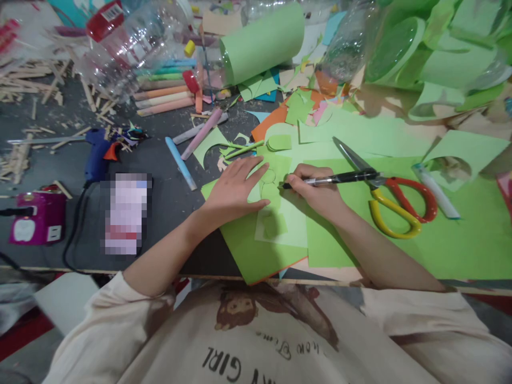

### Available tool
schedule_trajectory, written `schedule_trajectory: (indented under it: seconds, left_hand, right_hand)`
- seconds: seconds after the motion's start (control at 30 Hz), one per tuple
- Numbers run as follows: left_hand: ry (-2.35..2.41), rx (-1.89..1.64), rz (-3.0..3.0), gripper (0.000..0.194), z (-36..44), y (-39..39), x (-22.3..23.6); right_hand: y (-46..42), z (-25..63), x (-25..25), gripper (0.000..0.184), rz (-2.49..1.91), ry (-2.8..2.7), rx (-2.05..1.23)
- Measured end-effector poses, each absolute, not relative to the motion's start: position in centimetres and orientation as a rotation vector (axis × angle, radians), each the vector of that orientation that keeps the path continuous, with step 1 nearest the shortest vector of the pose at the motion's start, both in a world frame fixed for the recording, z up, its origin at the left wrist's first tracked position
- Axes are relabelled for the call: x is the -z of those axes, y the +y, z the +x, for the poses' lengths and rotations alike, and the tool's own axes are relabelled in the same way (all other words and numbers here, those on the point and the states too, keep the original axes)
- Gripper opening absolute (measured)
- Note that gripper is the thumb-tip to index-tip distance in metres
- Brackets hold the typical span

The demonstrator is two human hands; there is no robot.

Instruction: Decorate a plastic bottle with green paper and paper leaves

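Note:
My left hand (pixel 234 188) lies flat with fingers spread on a sheet of green paper (pixel 256 250), pressing a small pale green cut-out shape (pixel 269 188) against it. My right hand (pixel 316 192) is closed round a black pen (pixel 340 178), whose tip touches the paper at the edge of that cut-out. A lighter green square (pixel 280 226) lies on the sheet just below my hands.
Red and yellow scissors (pixel 394 200) lie right of the pen. A blue glue gun (pixel 96 154), a purple device (pixel 36 216), chalk sticks (pixel 180 162), a rolled green paper (pixel 264 42), plastic bottles (pixel 132 42), wooden sticks (pixel 24 80) and paper scraps crowd the dark table (pixel 168 197).

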State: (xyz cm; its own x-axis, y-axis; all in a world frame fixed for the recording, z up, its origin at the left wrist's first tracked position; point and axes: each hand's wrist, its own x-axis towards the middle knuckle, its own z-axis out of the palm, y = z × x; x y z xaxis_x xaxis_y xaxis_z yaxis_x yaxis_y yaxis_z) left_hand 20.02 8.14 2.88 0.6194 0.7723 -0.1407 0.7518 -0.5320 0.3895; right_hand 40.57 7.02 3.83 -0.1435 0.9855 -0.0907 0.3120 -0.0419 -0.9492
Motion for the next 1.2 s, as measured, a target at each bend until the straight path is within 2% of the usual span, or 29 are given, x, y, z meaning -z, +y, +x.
schedule_trajectory:
  seconds: [0.33, 0.73, 1.2]
  left_hand:
    - [1.246, -0.045, 2.43, 0.074, 20.2, 7.97, -3.07]
    - [1.236, -0.084, 2.461, 0.072, 20.12, 7.89, -2.85]
    - [1.234, -0.083, 2.452, 0.072, 20.14, 7.97, -2.95]
  right_hand:
    - [7.05, 40.78, -3.16, 0.032, -1.38, -1.464, -1.269]
    - [7.01, 40.6, -3.75, 0.027, -1.41, -1.573, -1.192]
    - [7.13, 40.64, -3.83, 0.029, -1.407, -1.574, -1.204]
